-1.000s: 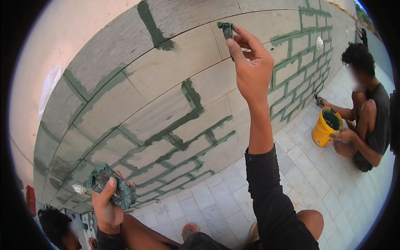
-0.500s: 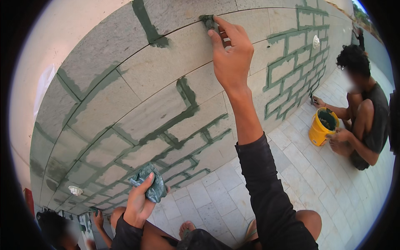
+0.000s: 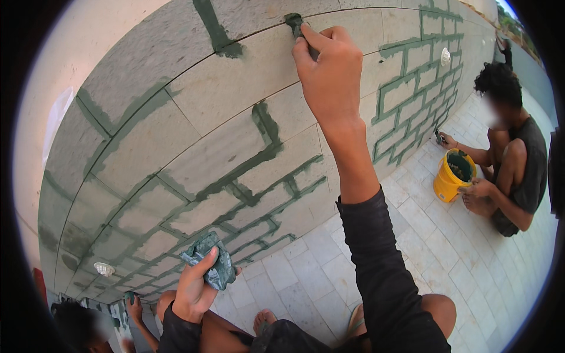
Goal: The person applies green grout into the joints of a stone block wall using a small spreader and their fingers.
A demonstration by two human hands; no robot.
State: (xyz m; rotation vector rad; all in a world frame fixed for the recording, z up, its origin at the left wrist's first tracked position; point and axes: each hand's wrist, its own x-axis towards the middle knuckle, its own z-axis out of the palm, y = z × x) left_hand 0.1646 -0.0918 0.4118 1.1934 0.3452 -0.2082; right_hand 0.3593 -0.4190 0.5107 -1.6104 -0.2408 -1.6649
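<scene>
My right hand (image 3: 334,73) is raised to the tiled wall (image 3: 229,94). Thumb and fingers pinch a small, dark, flat tool (image 3: 296,28) smeared with green grout. Its tip meets a thin joint near the top of the view; the fingers partly cover it, so its exact kind is unclear. Lower down, my left hand (image 3: 197,288) grips a crumpled plastic bag (image 3: 210,262) of green grout, thumb on top. Green grout (image 3: 219,32) fills a joint left of the tool, and more bands run along the lower joints.
At right, a person (image 3: 524,153) squats by the wall, holding a yellow bucket (image 3: 448,183) of green grout and working low. Another person (image 3: 79,326) is at lower left, one hand on the wall. Round white fittings (image 3: 105,269) stick out of the wall. Pale tiles (image 3: 321,265) cover the floor.
The view has shifted slightly. My right fingers are curled more tightly round the small tool, which stays at the same joint. My left hand and the bag have hardly moved.
</scene>
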